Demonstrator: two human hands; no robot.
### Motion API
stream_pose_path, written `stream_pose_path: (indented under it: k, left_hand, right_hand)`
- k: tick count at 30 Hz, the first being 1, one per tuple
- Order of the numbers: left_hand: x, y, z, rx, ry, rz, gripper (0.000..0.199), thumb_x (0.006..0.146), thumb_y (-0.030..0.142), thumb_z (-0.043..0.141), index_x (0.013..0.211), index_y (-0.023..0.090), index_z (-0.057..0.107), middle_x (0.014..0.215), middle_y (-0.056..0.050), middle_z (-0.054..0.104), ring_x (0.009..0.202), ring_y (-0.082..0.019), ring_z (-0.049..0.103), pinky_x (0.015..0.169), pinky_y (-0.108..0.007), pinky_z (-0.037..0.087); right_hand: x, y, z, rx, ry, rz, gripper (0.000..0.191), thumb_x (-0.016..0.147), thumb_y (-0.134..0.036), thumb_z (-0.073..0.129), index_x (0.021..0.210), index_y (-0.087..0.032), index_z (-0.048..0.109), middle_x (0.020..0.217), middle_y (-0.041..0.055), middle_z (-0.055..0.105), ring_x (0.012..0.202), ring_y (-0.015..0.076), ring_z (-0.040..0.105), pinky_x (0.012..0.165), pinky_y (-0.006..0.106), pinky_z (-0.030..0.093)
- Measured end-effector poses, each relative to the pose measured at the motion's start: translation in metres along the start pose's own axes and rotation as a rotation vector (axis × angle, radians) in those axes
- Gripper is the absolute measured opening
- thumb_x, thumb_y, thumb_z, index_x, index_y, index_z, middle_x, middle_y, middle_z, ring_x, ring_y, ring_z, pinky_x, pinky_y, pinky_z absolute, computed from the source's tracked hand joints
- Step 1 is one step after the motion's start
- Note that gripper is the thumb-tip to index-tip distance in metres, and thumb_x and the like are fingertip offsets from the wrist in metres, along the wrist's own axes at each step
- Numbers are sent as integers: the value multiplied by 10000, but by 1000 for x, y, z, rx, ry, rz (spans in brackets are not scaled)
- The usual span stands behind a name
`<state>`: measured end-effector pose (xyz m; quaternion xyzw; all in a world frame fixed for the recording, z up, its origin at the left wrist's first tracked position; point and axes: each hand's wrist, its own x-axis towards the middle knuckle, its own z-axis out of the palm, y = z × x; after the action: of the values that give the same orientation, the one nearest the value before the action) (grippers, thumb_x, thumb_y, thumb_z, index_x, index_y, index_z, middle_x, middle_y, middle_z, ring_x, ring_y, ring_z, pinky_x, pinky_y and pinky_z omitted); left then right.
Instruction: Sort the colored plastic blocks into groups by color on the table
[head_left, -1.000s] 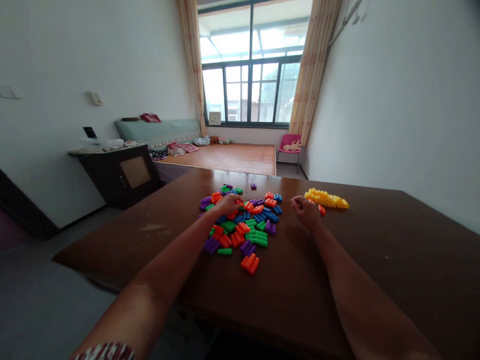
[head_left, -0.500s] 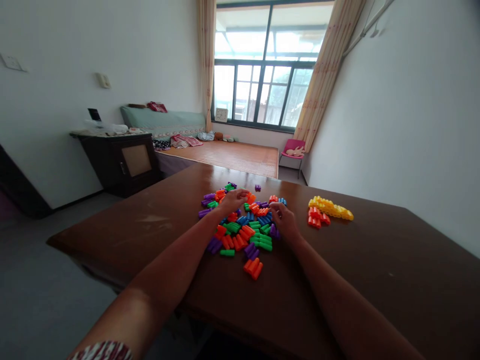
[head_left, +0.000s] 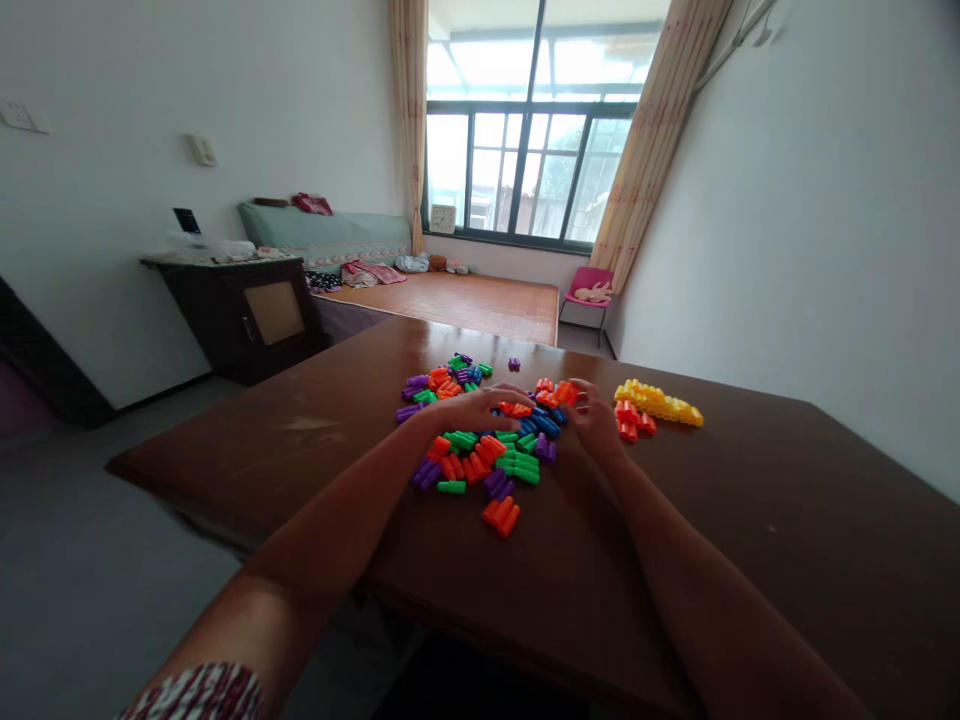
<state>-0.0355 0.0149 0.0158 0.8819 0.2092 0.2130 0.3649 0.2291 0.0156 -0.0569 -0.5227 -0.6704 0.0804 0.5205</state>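
Closest to me, a red-and-white patterned cuff (head_left: 199, 692) rings my left arm, and both my forearms reach out over the glossy brown surface (head_left: 585, 590). The nearest of the plastic pieces is an orange block (head_left: 501, 516) of joined tubes, lying a little apart from the heap. Just beyond it are a purple block (head_left: 499, 484), a single green tube (head_left: 451, 487) off to the left and a green cluster (head_left: 517, 466); past these the heap of coloured pieces (head_left: 540, 424) spreads out in orange, blue, green and purple.

My left hand (head_left: 476, 408) lies low across the heap, fingers slightly bent above some orange tubes (head_left: 515, 409); I cannot tell whether they grip anything. My right hand (head_left: 596, 425) is at the heap's right edge, thumb and fingers drawn narrow on an orange piece (head_left: 566, 393), which they hold. To its right, well apart from the heap, orange pieces (head_left: 634, 424) sit just beside a yellow row (head_left: 660, 402). A small purple piece (head_left: 514, 364) lies alone beyond the heap.

Behind the surface are a dark cabinet (head_left: 274, 312) on the left, a bed (head_left: 487, 300) with a woven mat, a pink chair (head_left: 589, 283) and, farthest, the window (head_left: 517, 170) between patterned curtains (head_left: 637, 150).
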Motion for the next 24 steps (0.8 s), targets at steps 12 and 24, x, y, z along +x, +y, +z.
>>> stream_pose_path:
  k: [12,24]
  left_hand:
    - [-17,2,63,542,-196,155,442,860,514,616,1260,329,648,1458,-43,498,1394,-300,363,1160,-438,246]
    - [27,-52,49,744,59,115,349,948,450,489,1176,272,684,1255,-37,641,1231,-222,520,1090,-353,336]
  right_hand:
    - [15,76,-52,-168,374,59,452,722,-287,533,1160,-184,580,1150,131,602,1059,271,571,947,482,469]
    - [4,168,-117,-276,504,367,483,738,-402,546,1133,-132,604,989,135,676,794,220,623,784,420,531]
